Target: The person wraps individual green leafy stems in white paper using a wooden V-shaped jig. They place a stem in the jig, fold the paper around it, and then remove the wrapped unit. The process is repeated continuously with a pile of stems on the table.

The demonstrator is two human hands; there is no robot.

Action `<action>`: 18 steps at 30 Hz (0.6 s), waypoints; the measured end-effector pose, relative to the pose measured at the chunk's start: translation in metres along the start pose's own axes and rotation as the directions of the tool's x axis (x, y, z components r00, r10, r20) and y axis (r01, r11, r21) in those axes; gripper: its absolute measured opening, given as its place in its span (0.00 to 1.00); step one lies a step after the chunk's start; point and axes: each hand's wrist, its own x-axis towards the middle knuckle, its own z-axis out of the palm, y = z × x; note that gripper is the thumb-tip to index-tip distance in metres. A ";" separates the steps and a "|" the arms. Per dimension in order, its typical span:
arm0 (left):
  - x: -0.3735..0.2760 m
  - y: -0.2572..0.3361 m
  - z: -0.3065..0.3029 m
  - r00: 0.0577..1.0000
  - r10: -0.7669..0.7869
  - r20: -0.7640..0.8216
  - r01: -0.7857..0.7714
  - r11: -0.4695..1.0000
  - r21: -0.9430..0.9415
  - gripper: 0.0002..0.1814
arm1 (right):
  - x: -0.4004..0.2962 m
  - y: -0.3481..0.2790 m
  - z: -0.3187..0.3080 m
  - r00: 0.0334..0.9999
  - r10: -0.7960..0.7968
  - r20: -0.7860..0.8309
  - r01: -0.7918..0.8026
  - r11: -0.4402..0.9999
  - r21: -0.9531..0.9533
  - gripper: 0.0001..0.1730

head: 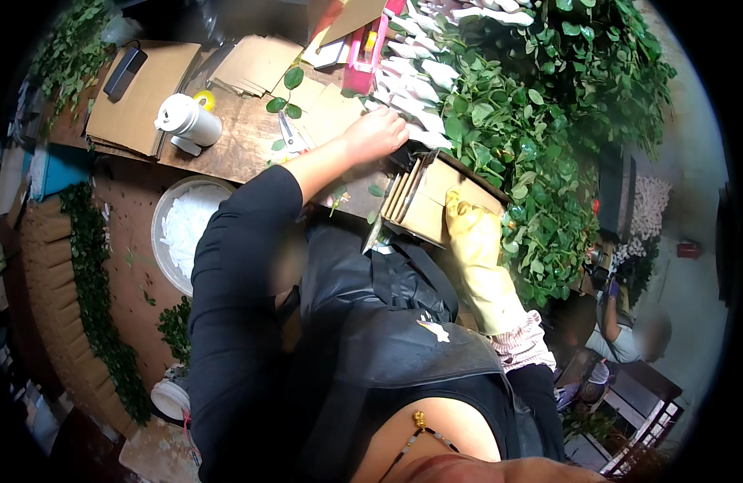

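Observation:
My bare left hand (380, 134) reaches over the bench, fingers curled at the edge of a pile of white-sleeved bundles (428, 108); whether it grips one cannot be told. In a yellow rubber glove, my right hand (468, 220) lies against cardboard sheets (428, 202) standing in a dark-edged frame in front of me. Its finger hold is unclear. Leafy green stems (498, 133) are heaped beyond the frame and to its right. Scissors (291, 134) and a leaf sprig (287, 96) lie on the wooden bench (244, 148), left of my left hand.
A white lidded cup (190, 121), yellow tape roll (204, 100), stacked cardboard (142, 102) and a black case (125, 71) occupy the left bench. A pink holder (368, 54) stands at the back. Below is a tub of white pieces (187, 226). A co-worker (619, 338) is far right.

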 end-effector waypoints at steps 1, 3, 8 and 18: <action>0.000 0.002 0.001 0.999 -0.033 0.031 0.033 0.999 0.004 0.03 | 0.001 0.001 0.002 0.999 -0.005 -0.032 0.006 1.000 0.024 0.11; 0.001 0.004 0.003 0.986 -0.115 0.123 0.119 0.992 -0.033 0.04 | 0.003 0.003 0.003 0.999 -0.019 -0.031 0.019 1.000 -0.005 0.14; -0.016 0.022 -0.006 0.954 -0.257 0.156 0.276 0.955 -0.108 0.09 | -0.002 0.012 -0.027 0.995 0.000 0.103 -0.013 0.992 0.123 0.20; -0.059 0.137 -0.111 0.780 -0.438 0.447 0.586 0.259 -0.768 0.46 | -0.025 -0.019 -0.100 0.972 -0.113 0.205 -0.146 0.388 0.910 0.73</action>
